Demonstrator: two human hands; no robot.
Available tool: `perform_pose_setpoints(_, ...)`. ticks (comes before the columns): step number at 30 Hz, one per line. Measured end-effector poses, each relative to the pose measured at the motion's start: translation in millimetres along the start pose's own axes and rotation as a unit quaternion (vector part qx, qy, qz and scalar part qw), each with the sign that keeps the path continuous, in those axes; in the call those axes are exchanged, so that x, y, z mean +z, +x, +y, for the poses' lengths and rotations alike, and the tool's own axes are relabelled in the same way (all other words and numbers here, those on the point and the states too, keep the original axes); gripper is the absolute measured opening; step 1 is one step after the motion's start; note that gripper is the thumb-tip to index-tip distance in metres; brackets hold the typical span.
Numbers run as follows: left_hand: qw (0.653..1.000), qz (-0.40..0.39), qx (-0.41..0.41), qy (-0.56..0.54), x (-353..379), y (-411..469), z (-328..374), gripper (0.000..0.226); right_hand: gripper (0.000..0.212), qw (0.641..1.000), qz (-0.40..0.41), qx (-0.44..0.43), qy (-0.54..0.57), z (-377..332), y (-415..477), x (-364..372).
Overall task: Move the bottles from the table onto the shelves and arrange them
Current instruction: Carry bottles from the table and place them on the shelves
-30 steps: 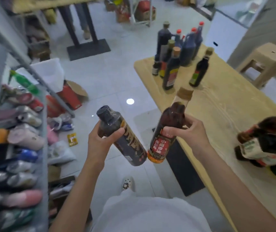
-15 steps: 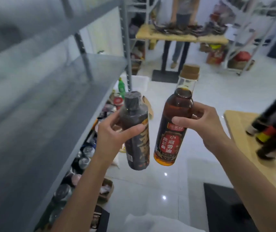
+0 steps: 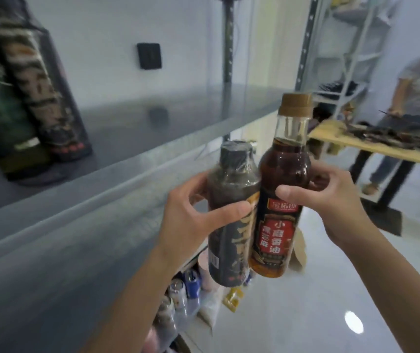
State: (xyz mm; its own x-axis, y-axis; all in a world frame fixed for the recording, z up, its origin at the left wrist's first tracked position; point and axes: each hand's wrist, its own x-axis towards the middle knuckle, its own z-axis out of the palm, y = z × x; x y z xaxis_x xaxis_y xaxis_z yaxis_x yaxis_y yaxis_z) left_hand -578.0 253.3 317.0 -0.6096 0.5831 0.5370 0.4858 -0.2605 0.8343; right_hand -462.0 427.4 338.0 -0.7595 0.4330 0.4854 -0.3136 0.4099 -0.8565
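- Beside the shelf [image 3: 127, 149], left grip [image 3: 188, 215] clamps the dark bottle [image 3: 225, 233], right grip [image 3: 331, 200] the brown bottle [image 3: 277, 225], upright for shelving.
- Blurred bottles [image 3: 43, 98], perhaps two, stand there.

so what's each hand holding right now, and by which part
The left hand grips the dark film-wrapped black-capped bottle around its upper body. The right hand grips the amber bottle with the tan cap and red label at its shoulder.

Smooth grey metal shelf [image 3: 127, 154]; glossy floor [image 3: 318, 301].
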Motion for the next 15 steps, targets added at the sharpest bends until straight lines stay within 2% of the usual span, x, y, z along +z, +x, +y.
perform_pose_setpoints(6,0.986,0.13,0.056,0.092,14,57,16,0.042,0.039,0.997,-0.05,-0.028,0.053,15,72,-31)
perform_pose_setpoints(11,0.947,0.26,0.102,0.158,5,95,34,0.031,0.033,0.991,-0.07,-0.056,0.095,18,128,-40)
perform_pose_setpoints(15,0.909,0.34,0.137,0.2,-10,112,47,0.04,0.031,0.982,-0.099,-0.086,0.135,12,169,-24)
